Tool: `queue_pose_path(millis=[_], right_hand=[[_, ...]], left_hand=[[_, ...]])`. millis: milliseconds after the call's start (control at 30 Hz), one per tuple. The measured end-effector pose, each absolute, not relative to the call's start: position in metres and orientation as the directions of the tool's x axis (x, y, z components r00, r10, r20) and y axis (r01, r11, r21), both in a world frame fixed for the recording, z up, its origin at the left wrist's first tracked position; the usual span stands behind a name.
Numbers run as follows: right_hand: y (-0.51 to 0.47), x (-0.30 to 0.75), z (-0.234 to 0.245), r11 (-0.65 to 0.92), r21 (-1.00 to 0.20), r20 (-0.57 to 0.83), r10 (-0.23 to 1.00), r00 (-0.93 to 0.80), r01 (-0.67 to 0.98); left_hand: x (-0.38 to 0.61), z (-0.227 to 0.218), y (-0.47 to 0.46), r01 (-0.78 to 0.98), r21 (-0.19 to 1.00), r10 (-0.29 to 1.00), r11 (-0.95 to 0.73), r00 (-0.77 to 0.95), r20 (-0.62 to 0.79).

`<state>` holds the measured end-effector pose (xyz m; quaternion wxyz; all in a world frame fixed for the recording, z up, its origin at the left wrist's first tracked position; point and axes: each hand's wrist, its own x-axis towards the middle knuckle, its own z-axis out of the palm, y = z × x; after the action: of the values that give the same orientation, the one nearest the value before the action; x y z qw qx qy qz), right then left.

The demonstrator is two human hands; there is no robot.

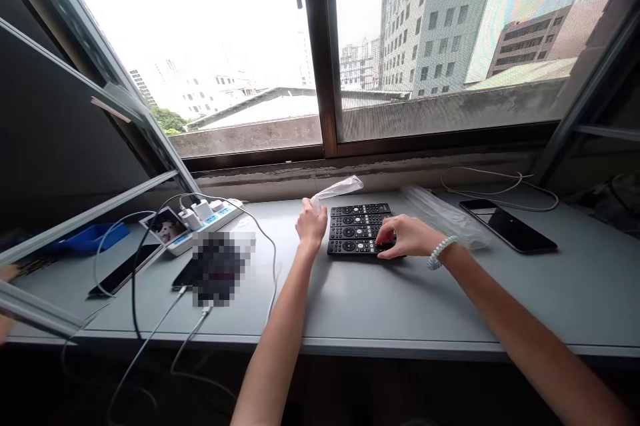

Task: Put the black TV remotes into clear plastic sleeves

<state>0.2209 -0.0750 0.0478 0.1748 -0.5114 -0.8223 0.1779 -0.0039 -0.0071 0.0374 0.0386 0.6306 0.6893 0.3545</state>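
Observation:
Several black remote controls [357,229] lie side by side in a row on the grey table [400,299] below the window. My left hand [311,224] is closed on a clear plastic bag [337,189], held up just left of the remotes. My right hand [403,238] rests on the right end of the nearest remote, fingers curled round its end. A white bead bracelet [440,251] is on that wrist.
A stack of clear plastic bags [440,216] lies right of the remotes, then a black phone [507,225] and a white cable [500,189]. At left are a white power strip [205,219] with chargers, two phones [125,269], cables and a blue tray [87,237].

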Motion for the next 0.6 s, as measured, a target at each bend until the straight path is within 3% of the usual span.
queue_pose_path(millis=[433, 600], right_hand=[[-0.0732, 0.2202, 0.0447, 0.407, -0.518, 0.102, 0.902, -0.419, 0.752], [-0.0738, 0.2189, 0.0464, 0.428, -0.472, 0.193, 0.903, -0.383, 0.770]], left_hand=[[-0.0040, 0.0389, -0.0085, 0.832, 0.551, 0.898, -0.069, -0.189, 0.398], [-0.0038, 0.0390, -0.0073, 0.841, 0.535, 0.899, -0.081, -0.171, 0.404]])
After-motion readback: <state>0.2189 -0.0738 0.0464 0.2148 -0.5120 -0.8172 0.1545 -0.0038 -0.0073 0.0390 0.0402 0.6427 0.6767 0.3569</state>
